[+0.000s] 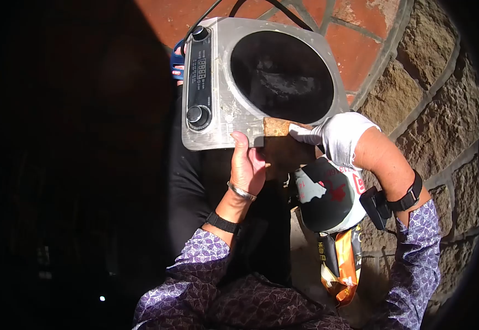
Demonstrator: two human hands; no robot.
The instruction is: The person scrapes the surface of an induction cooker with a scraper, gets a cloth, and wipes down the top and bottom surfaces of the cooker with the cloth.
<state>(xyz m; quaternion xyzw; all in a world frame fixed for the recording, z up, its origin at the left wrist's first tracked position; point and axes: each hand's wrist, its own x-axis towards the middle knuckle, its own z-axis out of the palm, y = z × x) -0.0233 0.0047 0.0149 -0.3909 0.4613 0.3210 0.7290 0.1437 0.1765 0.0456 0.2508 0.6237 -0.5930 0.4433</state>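
A silver induction cooker (pixel 222 129) with a round black glass plate (pixel 280 77) is tilted in front of me. My left hand (pixel 246 168) grips its near edge, thumb on top and fingers underneath. White cloth (pixel 344 135) covers most of my right hand (pixel 363 144), which is at the cooker's near right corner. The covered fingers point left along the edge, beside a sunlit brown surface (pixel 277 127). Two knobs and a display panel (pixel 202 71) are on the cooker's left side.
Below my right hand stands a white and black printed container (pixel 327 198). An orange and black packet (pixel 342 264) lies nearer me. A rough stone wall (pixel 442 104) runs along the right. Red paving (pixel 355 52) and a black cord (pixel 278 6) are at the top.
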